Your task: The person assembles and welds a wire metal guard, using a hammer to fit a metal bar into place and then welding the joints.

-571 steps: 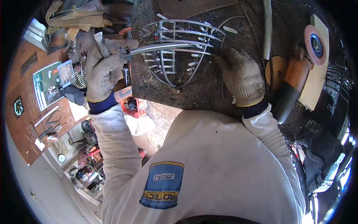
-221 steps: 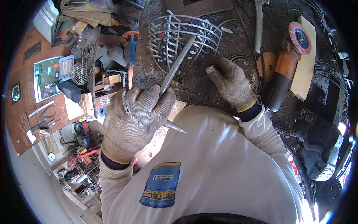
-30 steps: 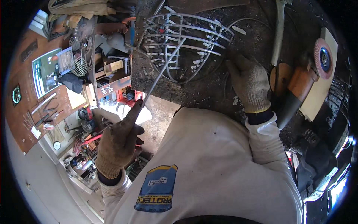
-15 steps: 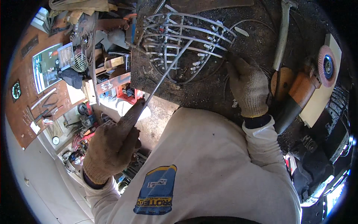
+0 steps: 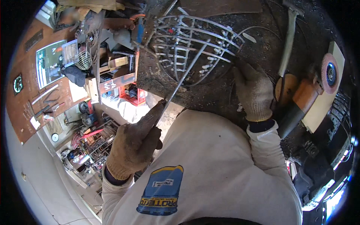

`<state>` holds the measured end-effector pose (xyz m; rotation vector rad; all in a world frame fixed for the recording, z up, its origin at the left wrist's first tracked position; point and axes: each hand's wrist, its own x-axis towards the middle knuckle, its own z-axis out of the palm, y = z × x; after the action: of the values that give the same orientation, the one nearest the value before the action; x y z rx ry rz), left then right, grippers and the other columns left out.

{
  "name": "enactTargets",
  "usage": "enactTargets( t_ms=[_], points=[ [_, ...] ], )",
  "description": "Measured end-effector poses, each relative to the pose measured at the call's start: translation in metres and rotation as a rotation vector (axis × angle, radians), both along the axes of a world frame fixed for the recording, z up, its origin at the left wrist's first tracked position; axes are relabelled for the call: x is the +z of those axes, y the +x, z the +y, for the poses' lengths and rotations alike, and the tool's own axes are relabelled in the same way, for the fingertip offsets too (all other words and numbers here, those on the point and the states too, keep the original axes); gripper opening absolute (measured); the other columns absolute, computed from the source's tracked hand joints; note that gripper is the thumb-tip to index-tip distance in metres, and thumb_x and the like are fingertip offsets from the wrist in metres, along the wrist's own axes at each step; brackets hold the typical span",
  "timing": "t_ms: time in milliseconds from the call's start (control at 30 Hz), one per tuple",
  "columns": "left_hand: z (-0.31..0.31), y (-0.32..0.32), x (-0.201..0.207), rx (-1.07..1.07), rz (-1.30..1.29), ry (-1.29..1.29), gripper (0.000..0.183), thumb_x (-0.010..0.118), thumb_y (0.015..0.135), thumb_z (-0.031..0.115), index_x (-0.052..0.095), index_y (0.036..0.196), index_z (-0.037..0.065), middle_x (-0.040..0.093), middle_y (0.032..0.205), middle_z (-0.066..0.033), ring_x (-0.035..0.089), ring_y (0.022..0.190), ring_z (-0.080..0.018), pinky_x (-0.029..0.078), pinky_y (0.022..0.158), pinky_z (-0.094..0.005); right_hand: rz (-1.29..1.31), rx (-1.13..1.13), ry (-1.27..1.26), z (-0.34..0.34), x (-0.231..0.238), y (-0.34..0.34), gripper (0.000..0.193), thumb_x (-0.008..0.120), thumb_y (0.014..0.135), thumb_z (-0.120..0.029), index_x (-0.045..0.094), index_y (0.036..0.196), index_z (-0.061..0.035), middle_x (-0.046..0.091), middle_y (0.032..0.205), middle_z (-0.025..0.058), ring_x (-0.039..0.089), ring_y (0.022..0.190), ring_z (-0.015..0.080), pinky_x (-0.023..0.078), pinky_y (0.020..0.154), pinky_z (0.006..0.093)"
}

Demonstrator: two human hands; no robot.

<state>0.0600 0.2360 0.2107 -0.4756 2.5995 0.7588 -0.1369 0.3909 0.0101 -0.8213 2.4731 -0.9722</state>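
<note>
A curved grille (image 5: pixel 187 33) of bare metal bars and crosspieces lies on the dark, dirty worktop (image 5: pixel 210 99). My left hand (image 5: pixel 131 144), in a brown knitted glove, is closed around the near end of a long thin metal rod (image 5: pixel 183 78), whose handle end is hidden in the glove. Slanting up to the right, the rod crosses the grille, its far tip among the middle bars. My right hand (image 5: pixel 257 92), gloved alike, rests on the worktop, thumb and fingers closed at the grille's right corner. The exact grip is partly hidden.
Right of my right hand lies an angle grinder (image 5: pixel 300 101) with a pink flap disc (image 5: pixel 330 73), over a pale board (image 5: pixel 330 101). A hammer (image 5: pixel 288 41) lies at the far right. Leftward stand cluttered shelves and a red crate (image 5: pixel 138 98) below the worktop edge.
My left hand has moved right with the rod, which now stands steeper across the grille. The whole view has shifted slightly; my right hand stays at the grille's corner.
</note>
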Motion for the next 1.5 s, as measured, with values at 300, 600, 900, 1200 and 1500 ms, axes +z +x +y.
enactTargets(
  t_ms=[300, 600, 900, 1200, 1500],
  points=[
    [0.006, -0.008, 0.006, 0.222, -0.109, 0.084, 0.053, 0.056, 0.091, 0.001, 0.046, 0.143, -0.007, 0.066, 0.068, -0.0139, 0.070, 0.058, -0.0252, 0.056, 0.055, -0.0353, 0.044, -0.037, -0.129, 0.003, -0.008, 0.003, 0.026, 0.067, 0.093, -0.022, 0.074, 0.116, -0.0114, 0.072, 0.100, 0.0189, 0.070, 0.093, 0.0357, 0.056, 0.081, 0.0425],
    [0.001, -0.011, 0.005, 0.238, -0.120, 0.072, 0.046, 0.056, 0.094, 0.005, 0.049, 0.138, -0.007, 0.068, 0.078, -0.0169, 0.069, 0.057, -0.0206, 0.054, 0.053, -0.0325, 0.003, -0.024, -0.085, 0.002, -0.003, 0.000, 0.025, 0.068, 0.092, -0.024, 0.074, 0.112, -0.0107, 0.070, 0.099, 0.0178, 0.069, 0.090, 0.0366, 0.055, 0.078, 0.0440],
    [-0.001, -0.001, -0.009, 0.059, -0.015, 0.029, 0.030, 0.063, 0.086, -0.002, 0.057, 0.113, -0.014, 0.064, 0.119, -0.0301, 0.070, 0.061, -0.0221, 0.056, 0.049, -0.0326, -0.017, -0.005, -0.174, 0.003, -0.009, -0.001, 0.028, 0.065, 0.094, -0.022, 0.073, 0.116, -0.0072, 0.070, 0.112, 0.0192, 0.068, 0.102, 0.0376, 0.054, 0.088, 0.0431],
    [0.009, -0.006, -0.008, 0.199, -0.049, 0.055, 0.047, 0.054, 0.094, 0.001, 0.048, 0.140, -0.010, 0.066, 0.070, -0.0127, 0.069, 0.059, -0.0227, 0.054, 0.053, -0.0334, 0.045, -0.006, -0.155, 0.003, -0.013, 0.001, 0.026, 0.066, 0.094, -0.021, 0.074, 0.116, -0.0106, 0.072, 0.106, 0.0172, 0.070, 0.097, 0.0364, 0.056, 0.086, 0.0443],
    [0.011, -0.003, -0.013, 0.219, -0.075, 0.026, 0.050, 0.051, 0.097, 0.004, 0.046, 0.146, -0.002, 0.065, 0.067, -0.0115, 0.067, 0.055, -0.0216, 0.053, 0.052, -0.0347, 0.010, -0.022, -0.122, 0.004, -0.002, -0.001, 0.025, 0.067, 0.092, -0.021, 0.073, 0.114, -0.0109, 0.071, 0.097, 0.0189, 0.069, 0.091, 0.0382, 0.056, 0.081, 0.0458]
  ],
)
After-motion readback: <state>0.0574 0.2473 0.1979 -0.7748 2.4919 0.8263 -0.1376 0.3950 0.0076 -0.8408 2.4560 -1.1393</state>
